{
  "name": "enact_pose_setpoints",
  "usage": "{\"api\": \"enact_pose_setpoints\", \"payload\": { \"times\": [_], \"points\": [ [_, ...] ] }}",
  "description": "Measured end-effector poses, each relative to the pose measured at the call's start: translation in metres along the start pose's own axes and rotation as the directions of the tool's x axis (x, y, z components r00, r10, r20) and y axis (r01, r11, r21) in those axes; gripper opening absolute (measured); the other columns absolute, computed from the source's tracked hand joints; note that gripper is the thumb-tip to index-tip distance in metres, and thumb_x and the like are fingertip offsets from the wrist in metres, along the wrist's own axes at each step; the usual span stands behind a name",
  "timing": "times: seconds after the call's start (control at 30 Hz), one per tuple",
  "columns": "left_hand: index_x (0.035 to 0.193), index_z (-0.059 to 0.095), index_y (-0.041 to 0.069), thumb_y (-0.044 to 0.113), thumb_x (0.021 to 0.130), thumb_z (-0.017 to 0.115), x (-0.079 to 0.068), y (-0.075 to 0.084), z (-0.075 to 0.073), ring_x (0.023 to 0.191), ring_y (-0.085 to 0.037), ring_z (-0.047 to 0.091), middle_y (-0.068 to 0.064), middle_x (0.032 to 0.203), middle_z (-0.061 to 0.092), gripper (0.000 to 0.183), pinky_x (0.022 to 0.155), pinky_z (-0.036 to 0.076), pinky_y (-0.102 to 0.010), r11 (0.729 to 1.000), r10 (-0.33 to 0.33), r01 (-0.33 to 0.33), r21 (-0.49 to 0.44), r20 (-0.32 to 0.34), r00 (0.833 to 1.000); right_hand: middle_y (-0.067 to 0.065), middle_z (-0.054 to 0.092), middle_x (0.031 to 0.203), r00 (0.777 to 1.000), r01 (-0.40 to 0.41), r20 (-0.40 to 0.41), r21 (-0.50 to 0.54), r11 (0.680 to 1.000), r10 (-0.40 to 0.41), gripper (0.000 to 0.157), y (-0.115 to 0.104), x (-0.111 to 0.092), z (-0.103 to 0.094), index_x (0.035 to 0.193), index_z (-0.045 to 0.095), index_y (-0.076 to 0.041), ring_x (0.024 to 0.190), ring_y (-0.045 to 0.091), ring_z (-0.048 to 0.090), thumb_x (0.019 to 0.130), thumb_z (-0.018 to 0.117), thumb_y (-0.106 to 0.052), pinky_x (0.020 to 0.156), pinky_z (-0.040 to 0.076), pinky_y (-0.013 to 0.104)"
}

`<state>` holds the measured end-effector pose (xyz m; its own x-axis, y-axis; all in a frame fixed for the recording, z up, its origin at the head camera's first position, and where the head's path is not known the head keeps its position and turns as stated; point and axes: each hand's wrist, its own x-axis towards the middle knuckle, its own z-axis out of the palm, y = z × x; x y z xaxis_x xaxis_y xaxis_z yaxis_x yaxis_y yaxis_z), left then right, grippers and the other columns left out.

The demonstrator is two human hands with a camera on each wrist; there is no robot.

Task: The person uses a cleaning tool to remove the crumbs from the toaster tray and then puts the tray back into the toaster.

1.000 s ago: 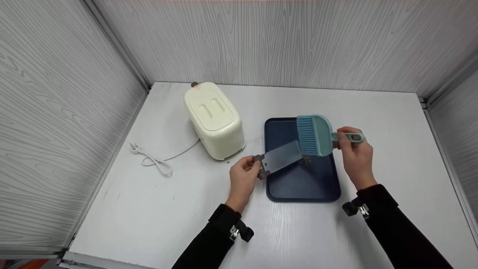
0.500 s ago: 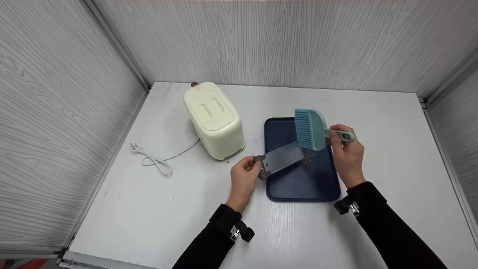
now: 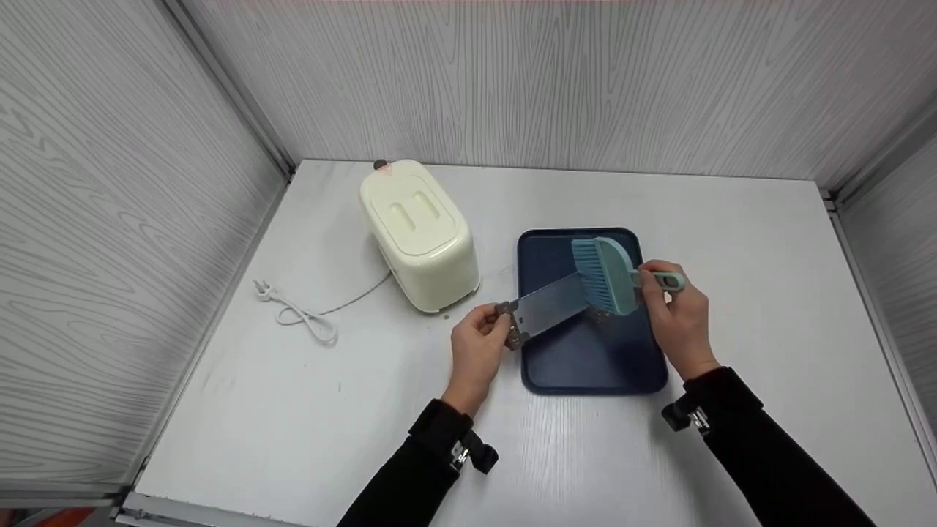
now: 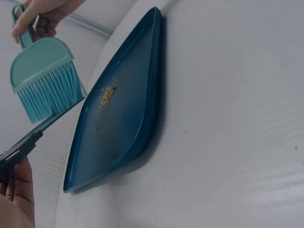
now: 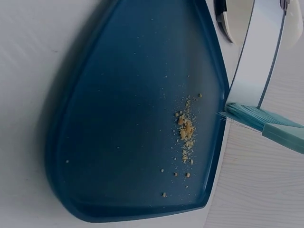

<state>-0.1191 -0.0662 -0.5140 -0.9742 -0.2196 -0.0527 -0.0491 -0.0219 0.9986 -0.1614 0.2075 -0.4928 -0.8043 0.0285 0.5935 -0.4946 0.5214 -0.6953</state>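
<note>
My left hand (image 3: 477, 355) pinches the dark end of a toaster crumb tray (image 3: 549, 306), a flat metallic plate tilted over a navy serving tray (image 3: 593, 362). In my right hand (image 3: 679, 318) is the handle of a teal hand brush (image 3: 617, 277). Its blue bristles touch the far end of the plate, as the left wrist view also shows. Below, a small heap of yellow-brown crumbs (image 5: 186, 130) lies on the serving tray, with finer bits scattered around it. Only the brush's bristles and part of its head appear in the right wrist view.
A cream toaster (image 3: 424, 241) with a covered top stands left of the serving tray. Its white cord and plug (image 3: 296, 307) lie farther left on the white table (image 3: 307, 424). Grey wood-grain panels (image 3: 527, 88) enclose the back and sides.
The brush in my right hand has shifted left overall, rising first and then dropping toward me along the plate's end. My left hand and the crumb tray have hardly moved.
</note>
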Motion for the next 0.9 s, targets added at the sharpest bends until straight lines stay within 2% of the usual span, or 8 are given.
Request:
{"api": "enact_pose_setpoints", "payload": {
  "times": [0.33, 0.63, 0.9],
  "points": [
    [0.109, 0.072, -0.003, 0.003, 0.096, 0.067, 0.001, 0.000, 0.000, 0.079, -0.014, 0.067, -0.012, 0.093, 0.071, 0.015, 0.065, 0.055, -0.023, 1.000, 0.000, 0.000, -0.004, -0.006, 1.000, 0.016, 0.073, 0.102, 0.999, 0.026, -0.022, -0.026, 0.999, -0.027, 0.018, 0.001, -0.007, -0.003, 0.116, 0.068, 0.001, 0.091, -0.008, 0.058, 0.099, 0.064, 0.001, 0.078, 0.041, 0.006],
    [0.109, 0.072, -0.003, 0.003, 0.096, 0.067, 0.002, 0.001, 0.000, 0.080, -0.015, 0.067, -0.012, 0.094, 0.070, 0.015, 0.065, 0.055, -0.023, 1.000, -0.010, 0.010, -0.017, -0.022, 1.000, 0.018, 0.071, 0.099, 0.998, 0.053, -0.024, -0.028, 0.998, -0.054, 0.015, 0.005, -0.010, -0.008, 0.113, 0.067, 0.005, 0.089, -0.009, 0.057, 0.102, 0.062, -0.002, 0.076, 0.042, 0.007],
    [0.107, 0.072, -0.004, 0.001, 0.096, 0.066, 0.001, 0.000, -0.001, 0.078, -0.015, 0.067, -0.012, 0.093, 0.070, 0.014, 0.065, 0.055, -0.024, 0.999, -0.009, 0.008, -0.052, -0.020, 1.000, 0.018, 0.073, 0.097, 0.999, 0.000, -0.048, 0.016, 1.000, 0.001, 0.015, -0.001, -0.008, -0.014, 0.113, 0.067, 0.007, 0.085, -0.010, 0.062, 0.101, 0.061, 0.001, 0.074, 0.047, 0.006]
  ]
}}
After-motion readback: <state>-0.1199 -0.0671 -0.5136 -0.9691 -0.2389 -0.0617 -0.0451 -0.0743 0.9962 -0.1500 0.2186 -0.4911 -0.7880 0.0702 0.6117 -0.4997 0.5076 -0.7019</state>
